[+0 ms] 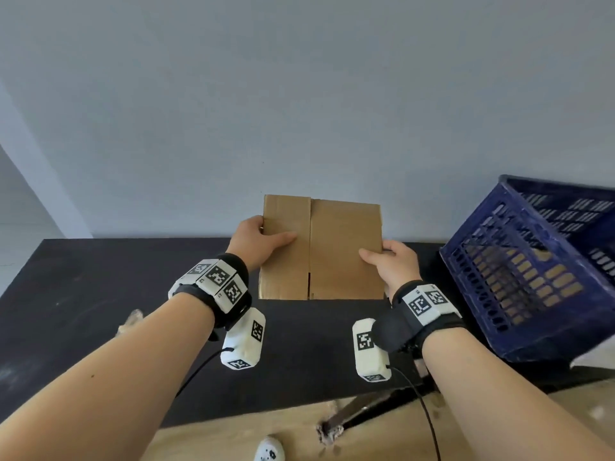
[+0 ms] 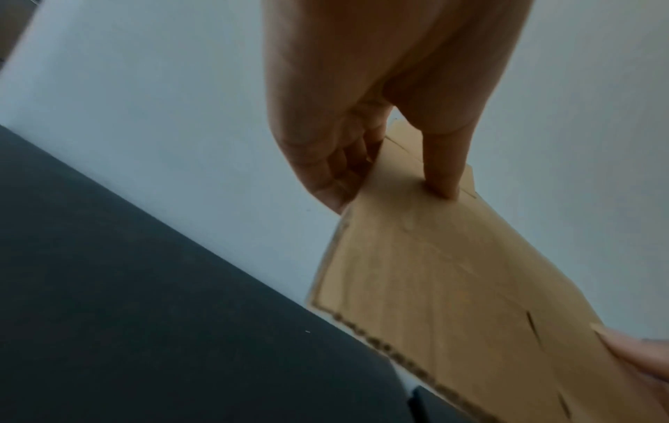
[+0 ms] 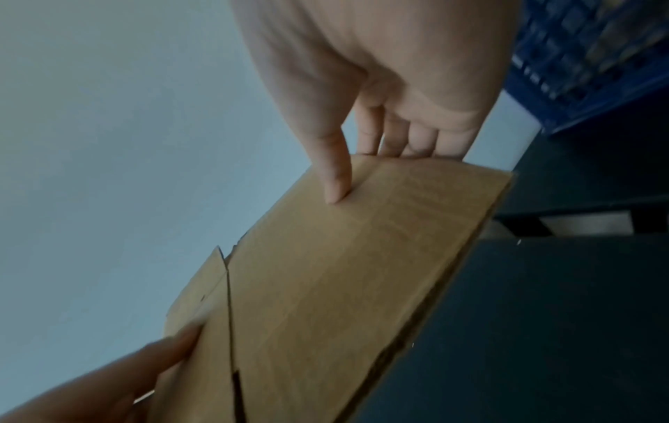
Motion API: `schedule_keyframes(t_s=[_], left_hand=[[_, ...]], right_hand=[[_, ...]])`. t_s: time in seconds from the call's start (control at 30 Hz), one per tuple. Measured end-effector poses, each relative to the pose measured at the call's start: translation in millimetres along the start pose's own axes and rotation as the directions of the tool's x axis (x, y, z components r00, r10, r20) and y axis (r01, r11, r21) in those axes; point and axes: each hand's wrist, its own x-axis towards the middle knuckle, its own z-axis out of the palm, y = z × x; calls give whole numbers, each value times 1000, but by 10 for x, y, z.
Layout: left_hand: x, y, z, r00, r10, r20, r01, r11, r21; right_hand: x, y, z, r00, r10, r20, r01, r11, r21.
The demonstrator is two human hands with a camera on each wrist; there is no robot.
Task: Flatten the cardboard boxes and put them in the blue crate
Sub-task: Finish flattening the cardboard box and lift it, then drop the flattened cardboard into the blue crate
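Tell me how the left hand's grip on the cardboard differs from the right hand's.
The left hand grips the cardboard higher up its left edge; the right hand grips lower on the right edge. The left thumb lies far across the face, while the right thumb reaches in only a little. Both pinch it with thumb in front and fingers behind, holding it flattened above the table.

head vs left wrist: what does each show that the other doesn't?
Head only: the blue slatted plastic crate at right, tilted, with brown cardboard visible through its slats, plus both marker-tagged wristbands.

Left wrist only: the left hand's fingers curled behind the board's edge, and the corrugated edge close up.

Both: the flattened brown cardboard box held over the dark table by the left hand and right hand, thumbs on its face.
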Motion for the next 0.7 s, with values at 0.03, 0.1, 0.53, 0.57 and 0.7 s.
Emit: schedule_keyframes(t_s=[0.03,0.1,0.53,0.57,0.7], left_hand=[[-55,75,111,1000,21,16,-21,1000,-6],[-168,230,350,997,64,43,-64,998,-3],[-764,1158,1495,938,275,212,-289,957,38],[-791,1245,1630,930,289,226,-307,950,47],[-891,1593,2264,899,334,284,-362,931,51]], right_hand=[[-65,-26,-120,998,-13,-55,13,1000,-6],[-193,-73,-389,987,-36,-158,34,999,-15],[-660,-347,-2135,887,-196,-417,180,981,-79],[-652,-336,-2285,879,-199,-434,186,980,-74],[-537,-242,-2966,854,-194,-483,186,980,-65]])
